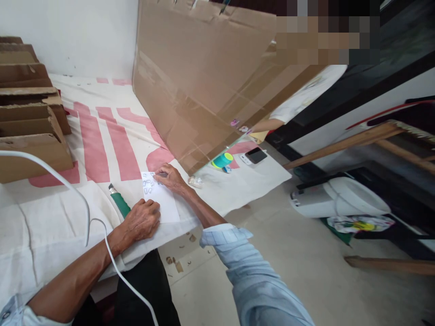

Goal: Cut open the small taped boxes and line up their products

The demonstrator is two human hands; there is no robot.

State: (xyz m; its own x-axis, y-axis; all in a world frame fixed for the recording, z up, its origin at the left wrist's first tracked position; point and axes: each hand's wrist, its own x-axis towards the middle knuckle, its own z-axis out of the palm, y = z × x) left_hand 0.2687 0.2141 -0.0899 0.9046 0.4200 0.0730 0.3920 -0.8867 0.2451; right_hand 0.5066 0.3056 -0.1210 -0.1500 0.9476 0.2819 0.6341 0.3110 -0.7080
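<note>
A white sheet of paper (165, 206) lies near the table's front edge, with several small box-like shapes drawn in blue on its upper left part. My right hand (174, 180) rests on the sheet's upper part, fingers pinched on a small dark pen-like object (162, 174); most of that is hidden. On the paper's left edge lies my left hand (143, 219), its fingers curled and closed, with nothing seen in them. Just beyond its knuckles a green utility knife (119, 203) lies on the cloth, black tip pointing away.
A large cardboard sheet (204, 86) stands tilted across the table, another person's sleeve (307, 97) behind it. Folded cardboard (30, 156) stands at left. A teal-and-yellow roll (222, 160) and a phone (256, 155) lie right. A white cable (112, 253) crosses my left forearm.
</note>
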